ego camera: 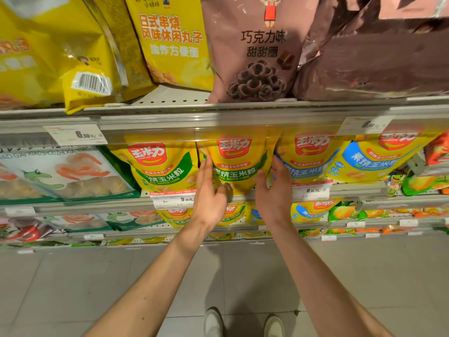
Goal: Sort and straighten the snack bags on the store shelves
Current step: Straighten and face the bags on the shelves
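Metal shelves fill the view, each edged with a clear price rail so that tags face the aisle and bags stand behind a low lip. On the top shelf large yellow bags sit beside a pink chocolate-ring bag and a brown foil bag that slumps sideways, while one small yellow bag has tipped forward over the shelf edge with its barcode showing; it looks like a candidate for straightening later. On the shelf below, a flat green-and-white prawn snack bag lies to the left, and a row of yellow baked-corn bags stands front-facing so their labels read from the aisle: green-banded ones on the left, blue-banded corn bags on the right, kept apart by flavour.

The task's thing at this moment is the middle green-banded corn bag, upright in that row, touching its green neighbour and the first blue one. The person brackets it from both sides. The left hand lies along its left edge with fingers fairly straight and the thumb pressing the bag's lower front. The right hand cups the right edge, fingers extended into the gap beside the blue bag. Neither hand closes round it; both sit relaxed and fairly wide, apparently squaring the bag so it stands straight and flush with its row.

A sale price tag hangs just below the left hand.
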The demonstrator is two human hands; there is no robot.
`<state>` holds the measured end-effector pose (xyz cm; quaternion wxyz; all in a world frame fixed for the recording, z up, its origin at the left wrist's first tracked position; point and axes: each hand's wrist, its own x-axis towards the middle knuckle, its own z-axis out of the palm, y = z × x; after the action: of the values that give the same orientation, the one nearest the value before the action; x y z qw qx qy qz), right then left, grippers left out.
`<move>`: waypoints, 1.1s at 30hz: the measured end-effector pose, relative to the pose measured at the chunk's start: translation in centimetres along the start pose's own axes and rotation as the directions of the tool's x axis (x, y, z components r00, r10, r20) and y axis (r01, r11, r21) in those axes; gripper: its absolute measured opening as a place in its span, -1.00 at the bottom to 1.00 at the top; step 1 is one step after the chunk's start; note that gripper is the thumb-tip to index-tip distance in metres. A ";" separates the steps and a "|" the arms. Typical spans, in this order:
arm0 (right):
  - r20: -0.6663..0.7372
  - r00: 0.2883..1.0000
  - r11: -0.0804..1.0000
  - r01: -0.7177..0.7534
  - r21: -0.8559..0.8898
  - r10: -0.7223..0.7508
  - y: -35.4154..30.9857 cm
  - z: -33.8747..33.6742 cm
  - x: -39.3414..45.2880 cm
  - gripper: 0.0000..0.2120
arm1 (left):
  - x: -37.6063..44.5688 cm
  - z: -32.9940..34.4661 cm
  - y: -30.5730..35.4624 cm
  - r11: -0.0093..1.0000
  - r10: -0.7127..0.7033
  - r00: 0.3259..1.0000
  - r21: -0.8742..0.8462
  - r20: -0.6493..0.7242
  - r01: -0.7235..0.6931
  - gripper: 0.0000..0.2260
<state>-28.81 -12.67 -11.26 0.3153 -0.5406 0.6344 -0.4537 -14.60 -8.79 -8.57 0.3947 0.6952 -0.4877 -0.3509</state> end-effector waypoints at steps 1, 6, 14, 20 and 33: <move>0.003 1.000 1.000 0.005 -0.008 -0.005 0.0 0.0 0.0 -0.44 | -0.1 -0.2 0.1 1.000 0.005 1.000 -0.003 -0.006 -0.005 -0.28; -0.079 0.996 0.998 0.035 -0.043 -0.039 0.5 0.0 -1.6 -0.49 | -1.0 -2.4 -0.9 0.999 -0.026 0.993 -0.044 -0.111 0.021 -0.39; 0.158 0.984 0.989 0.103 -0.105 -0.086 -3.9 4.8 -5.4 -0.59 | -1.6 -10.2 -4.4 0.997 -0.072 0.937 -0.032 -0.341 0.066 -0.52; 0.310 0.947 0.988 0.117 -0.096 -0.082 -7.5 9.7 -4.2 -0.64 | -0.1 -14.0 -5.6 0.993 -0.117 0.946 -0.044 -0.303 0.109 -0.37; 0.296 0.954 0.999 -0.054 -0.003 0.053 -8.3 11.3 -4.5 -0.67 | 1.8 -15.1 -6.5 0.992 -0.087 0.977 -0.103 -0.192 0.068 -0.26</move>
<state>-14.47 -11.00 -8.49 0.4203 -0.5843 0.5932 -0.3605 1.68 -5.96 -7.89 0.4599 0.7251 -0.4016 -0.3187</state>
